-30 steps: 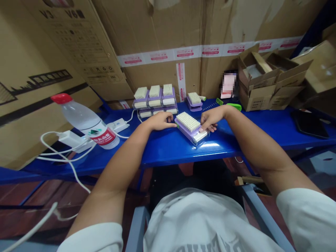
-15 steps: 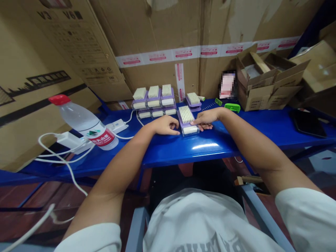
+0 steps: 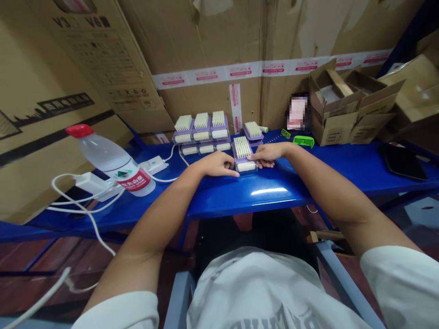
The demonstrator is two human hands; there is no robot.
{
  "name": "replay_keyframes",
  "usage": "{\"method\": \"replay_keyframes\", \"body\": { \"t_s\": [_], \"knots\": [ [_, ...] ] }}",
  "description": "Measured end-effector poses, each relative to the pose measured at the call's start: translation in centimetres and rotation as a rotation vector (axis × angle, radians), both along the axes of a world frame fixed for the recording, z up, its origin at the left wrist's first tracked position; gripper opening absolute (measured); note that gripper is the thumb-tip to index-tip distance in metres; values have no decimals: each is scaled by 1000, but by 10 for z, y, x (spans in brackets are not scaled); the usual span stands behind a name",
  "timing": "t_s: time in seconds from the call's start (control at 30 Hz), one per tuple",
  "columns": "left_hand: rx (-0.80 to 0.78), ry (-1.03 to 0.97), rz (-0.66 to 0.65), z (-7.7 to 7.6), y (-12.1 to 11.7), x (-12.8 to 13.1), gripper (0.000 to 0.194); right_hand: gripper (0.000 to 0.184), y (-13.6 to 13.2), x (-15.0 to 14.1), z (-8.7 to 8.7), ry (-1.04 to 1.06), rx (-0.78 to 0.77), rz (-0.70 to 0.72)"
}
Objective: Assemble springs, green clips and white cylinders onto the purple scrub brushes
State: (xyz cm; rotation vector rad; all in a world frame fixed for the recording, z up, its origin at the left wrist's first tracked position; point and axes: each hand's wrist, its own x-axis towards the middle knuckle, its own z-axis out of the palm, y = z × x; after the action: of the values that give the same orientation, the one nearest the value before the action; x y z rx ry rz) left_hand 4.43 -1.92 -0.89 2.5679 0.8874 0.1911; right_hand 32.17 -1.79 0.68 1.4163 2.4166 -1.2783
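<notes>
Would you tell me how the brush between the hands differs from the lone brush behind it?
The brush between the hands touches the left hand and right hand; the lone brush touches neither. The first shows a white block at its near end; the lone brush none. Both have cream bristles on purple backs.

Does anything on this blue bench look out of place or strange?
Yes: a thin white charging cable droops over the front edge of the glossy blue metal bench and hangs down, loose enough to snag.
</notes>
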Motion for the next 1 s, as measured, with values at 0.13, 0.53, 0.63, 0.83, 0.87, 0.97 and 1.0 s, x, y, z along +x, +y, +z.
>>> {"method": "replay_keyframes", "body": {
  "t_s": [0.13,0.53,0.63,0.83,0.87,0.97,1.0],
  "knots": [
    [2,1,-1,0,-1,0,50,76,0,9,3,-8,-57,83],
    [47,35,38,-2,2,-2,45,69,0,4,4,-74,97,34],
    [58,46,43,-3,3,-2,43,66,1,3,3,-59,173,26],
    [36,31,37,-3,3,-4,42,55,2,-1,2,-84,294,-50],
    [35,29,32,-3,2,-4,41,54,3,-1,2,-93,313,-69],
    [35,31,22,-3,2,-4,41,52,4,-2,1,-129,373,-115],
    [36,32,23,-3,2,-4,41,53,4,-3,1,-143,388,-129]
  ]
}}
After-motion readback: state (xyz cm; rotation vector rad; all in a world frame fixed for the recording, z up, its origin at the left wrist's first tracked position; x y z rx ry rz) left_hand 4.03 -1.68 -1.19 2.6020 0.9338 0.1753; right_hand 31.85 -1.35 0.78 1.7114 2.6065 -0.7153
